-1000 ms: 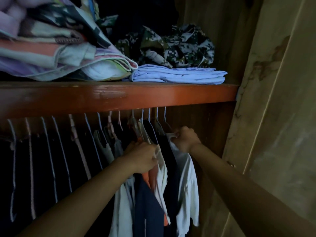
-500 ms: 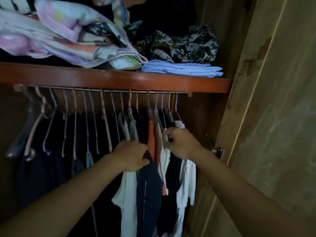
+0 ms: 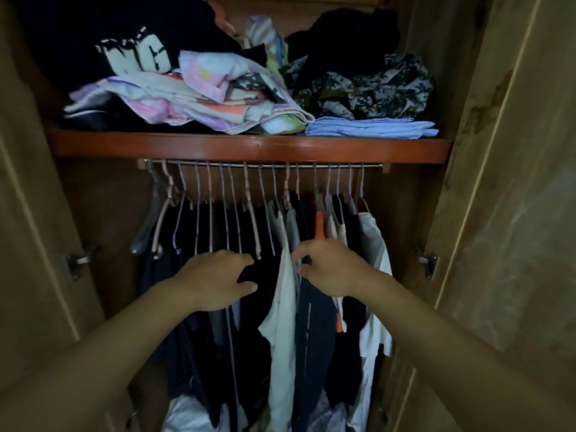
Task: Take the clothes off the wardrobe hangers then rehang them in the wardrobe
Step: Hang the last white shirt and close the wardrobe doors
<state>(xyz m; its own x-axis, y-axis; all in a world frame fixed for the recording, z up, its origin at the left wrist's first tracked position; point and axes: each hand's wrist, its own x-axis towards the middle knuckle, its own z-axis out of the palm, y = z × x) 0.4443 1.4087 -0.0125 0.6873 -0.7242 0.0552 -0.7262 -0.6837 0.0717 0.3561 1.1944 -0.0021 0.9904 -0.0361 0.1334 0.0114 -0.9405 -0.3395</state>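
A metal rail (image 3: 265,165) under the shelf carries several hangers. The hangers on the left (image 3: 199,213) look thin and bare above dark clothes (image 3: 193,338). To the right hang a white shirt (image 3: 282,307), a navy garment (image 3: 314,322), an orange garment (image 3: 319,226) and another white shirt (image 3: 374,244). My left hand (image 3: 218,279) hovers in front of a dark garment with its fingers spread and loosely bent, holding nothing. My right hand (image 3: 327,266) is loosely curled beside the white shirt's upper edge, fingertips at the cloth, gripping nothing that I can see.
The red-brown shelf (image 3: 249,148) holds a messy pile of folded fabrics (image 3: 202,101), a camouflage garment (image 3: 374,92) and a folded light-blue piece (image 3: 374,129). Open wardrobe doors stand at the left (image 3: 31,213) and right (image 3: 514,213), with hinges (image 3: 428,263) on the frame.
Both hands have let go of the clothes at the right end and moved left toward the middle of the rail. The view has pulled back, showing the whole wardrobe.
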